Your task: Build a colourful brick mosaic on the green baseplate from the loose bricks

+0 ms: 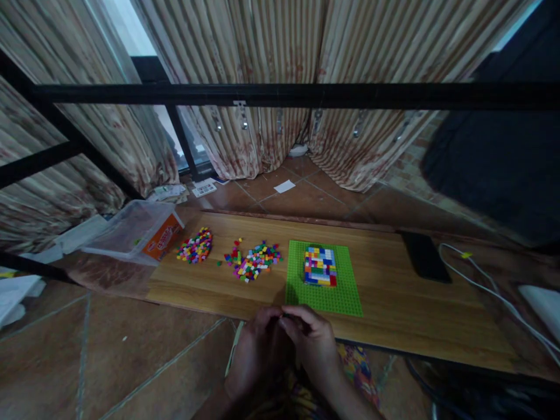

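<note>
Where the near edge of the wooden worktop [394,315] meets the bottom of the view, at 6 o'clock: left hand [254,356] and right hand [312,344] brought together, knuckles up, wrists rising from the lower frame edge. Fingers [294,318] of both hands curled inward and pressed tip to tip around something small and dark, too dim to identify; cannot tell which hand truly holds it. Hands hovering just over the worktop's front edge, touching each other.

Directly beyond the hands, toward 12 o'clock: green baseplate [324,294] lying flat on the worktop, carrying a block of multicoloured bricks [321,266] built near its far half, red corner piece at the block's 5 o'clock.

At 10 o'clock from the hands: loose brick pile [254,261] scattered on the wood, just beside the baseplate's left edge. Farther toward 9 o'clock from that: second, smaller pile of bricks [196,246], well apart from the first.

At the worktop's far-left corner: clear plastic tub [131,230] tipped on its side, orange label facing right, seemingly holding almost nothing but one or two small bits, hard to make out.

At 2 o'clock from the hands: dark phone [424,256] lying flat, white cable [481,280] curving beside it. Behind everything, striped curtains [271,52] and a black metal bar [280,96] crossing the view.
</note>
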`<control>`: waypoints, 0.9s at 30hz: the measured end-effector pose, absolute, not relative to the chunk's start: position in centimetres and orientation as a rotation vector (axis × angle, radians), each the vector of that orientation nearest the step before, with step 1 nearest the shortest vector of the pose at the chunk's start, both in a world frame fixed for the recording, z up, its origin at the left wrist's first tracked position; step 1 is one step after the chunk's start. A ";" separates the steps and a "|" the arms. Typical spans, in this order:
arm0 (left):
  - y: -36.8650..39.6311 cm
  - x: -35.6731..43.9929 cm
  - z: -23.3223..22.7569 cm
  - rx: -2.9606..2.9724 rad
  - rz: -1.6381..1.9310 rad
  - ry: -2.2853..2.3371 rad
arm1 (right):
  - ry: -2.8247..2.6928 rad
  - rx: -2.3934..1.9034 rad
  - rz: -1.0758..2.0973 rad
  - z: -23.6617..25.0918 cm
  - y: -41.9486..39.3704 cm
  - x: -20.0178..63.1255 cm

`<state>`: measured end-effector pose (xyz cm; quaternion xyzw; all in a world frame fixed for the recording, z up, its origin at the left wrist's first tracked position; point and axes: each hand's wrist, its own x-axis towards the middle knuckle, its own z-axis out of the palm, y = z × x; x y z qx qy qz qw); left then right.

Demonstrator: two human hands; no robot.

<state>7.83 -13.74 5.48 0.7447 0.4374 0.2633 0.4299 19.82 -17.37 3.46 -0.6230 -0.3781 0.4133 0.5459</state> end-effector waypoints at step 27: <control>-3.8 8.1 0.0 2.478 0.583 1.439 | -0.746 -1.554 0.784 3.1 -17.6 31.8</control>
